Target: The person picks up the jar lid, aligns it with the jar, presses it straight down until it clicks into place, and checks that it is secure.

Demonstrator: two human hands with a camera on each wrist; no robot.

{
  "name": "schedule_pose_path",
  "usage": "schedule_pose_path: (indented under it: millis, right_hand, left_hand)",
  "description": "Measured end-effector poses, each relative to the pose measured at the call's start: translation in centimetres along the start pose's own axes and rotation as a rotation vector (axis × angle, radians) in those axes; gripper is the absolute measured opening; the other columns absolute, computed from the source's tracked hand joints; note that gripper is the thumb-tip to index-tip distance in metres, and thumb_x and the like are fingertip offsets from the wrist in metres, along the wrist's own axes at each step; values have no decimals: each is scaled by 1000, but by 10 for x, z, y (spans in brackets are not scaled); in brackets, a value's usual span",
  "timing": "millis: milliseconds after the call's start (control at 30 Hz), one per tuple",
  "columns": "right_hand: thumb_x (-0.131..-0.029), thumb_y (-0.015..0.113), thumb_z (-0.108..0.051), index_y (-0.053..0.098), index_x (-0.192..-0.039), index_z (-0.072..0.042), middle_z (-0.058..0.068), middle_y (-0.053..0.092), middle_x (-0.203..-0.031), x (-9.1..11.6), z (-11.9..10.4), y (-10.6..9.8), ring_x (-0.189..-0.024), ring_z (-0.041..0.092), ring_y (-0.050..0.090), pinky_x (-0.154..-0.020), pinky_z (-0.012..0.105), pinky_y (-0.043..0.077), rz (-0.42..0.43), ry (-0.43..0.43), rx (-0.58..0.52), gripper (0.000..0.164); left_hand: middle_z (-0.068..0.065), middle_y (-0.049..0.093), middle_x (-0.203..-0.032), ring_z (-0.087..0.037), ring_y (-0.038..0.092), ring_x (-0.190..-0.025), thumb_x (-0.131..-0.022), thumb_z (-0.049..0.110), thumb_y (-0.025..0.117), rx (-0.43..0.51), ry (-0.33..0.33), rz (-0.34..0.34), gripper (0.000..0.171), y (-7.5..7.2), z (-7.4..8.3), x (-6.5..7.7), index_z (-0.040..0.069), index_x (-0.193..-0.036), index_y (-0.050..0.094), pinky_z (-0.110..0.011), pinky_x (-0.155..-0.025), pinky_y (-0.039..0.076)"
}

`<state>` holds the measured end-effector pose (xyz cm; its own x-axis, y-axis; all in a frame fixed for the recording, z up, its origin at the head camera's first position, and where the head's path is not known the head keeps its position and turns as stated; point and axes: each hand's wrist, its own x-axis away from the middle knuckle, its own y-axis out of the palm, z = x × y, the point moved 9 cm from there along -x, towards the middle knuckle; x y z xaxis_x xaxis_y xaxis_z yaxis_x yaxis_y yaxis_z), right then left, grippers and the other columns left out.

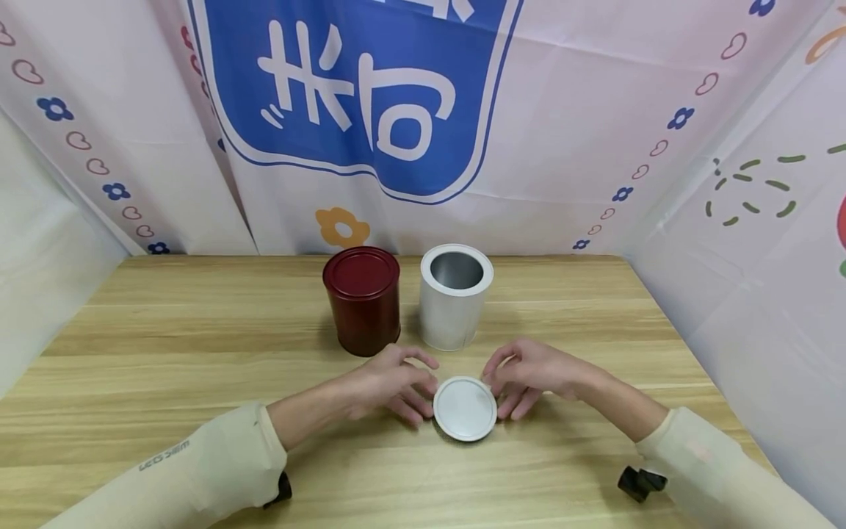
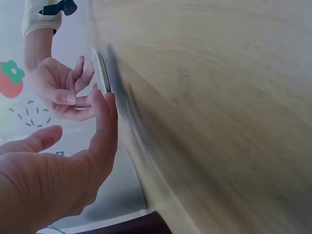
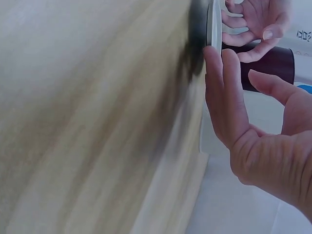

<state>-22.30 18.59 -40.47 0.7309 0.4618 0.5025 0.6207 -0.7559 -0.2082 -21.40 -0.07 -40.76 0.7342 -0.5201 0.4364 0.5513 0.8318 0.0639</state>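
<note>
A round white lid (image 1: 465,409) is between my two hands, close to the wooden table top. Fingertips of my left hand (image 1: 393,382) touch its left edge, and those of my right hand (image 1: 529,375) are at its right edge. Both thumbs stay apart from the lid, and the fingers look extended or only slightly bent. In the left wrist view the lid (image 2: 101,71) shows edge-on beside the fingertips. Behind the hands stands an open white can (image 1: 449,323), its grey inside visible. Left of that can is a dark red can (image 1: 366,316) with its lid on.
The wooden table (image 1: 198,330) carries both cans near its back edge. A white cloth backdrop (image 1: 555,147) with a blue printed sign hangs behind, and patterned cloth walls (image 1: 747,279) flank the sides. Black wrist devices (image 1: 641,483) stick out below the sleeves.
</note>
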Motion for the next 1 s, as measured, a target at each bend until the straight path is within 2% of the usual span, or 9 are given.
schedule_pose_path:
  millis: [167, 400, 733, 1000]
  right_hand:
    - [-91, 64, -8, 59, -120, 10, 18, 72, -93, 5, -12, -5, -74, 27, 76, -62, 36, 64, -6, -53, -4, 35]
    - [-91, 66, -8, 56, -127, 14, 18, 71, -93, 10, -23, -11, -73, 25, 76, -62, 34, 64, 9, -64, -18, 44]
    - [-93, 71, -8, 61, -124, 13, 13, 71, -87, 12, -36, -18, -72, 24, 73, -60, 35, 63, 30, -128, -16, 38]
    - [-90, 71, 0, 61, -124, 13, 10, 68, -84, 14, -48, -23, -67, 20, 68, -55, 32, 62, 76, -181, -16, 38]
  left_hand:
    - [-20, 72, -95, -25, 73, -73, -95, 2, 58, -16, 62, 7, 41, -3, 12, 2, -9, -133, 49, -36, -65, 64]
    - [-22, 68, -107, -24, 72, -75, -98, -2, 57, -25, 118, 4, 35, -4, 23, 4, -13, -131, 50, -36, -67, 64]
    - [-20, 70, -108, -23, 72, -78, -99, -2, 59, -17, 176, 9, 32, -7, 38, 7, -14, -129, 55, -34, -71, 64]
    - [-17, 66, -107, -24, 72, -81, -97, -6, 61, -29, 231, 34, 34, -11, 55, 12, -14, -129, 56, -35, -73, 64]
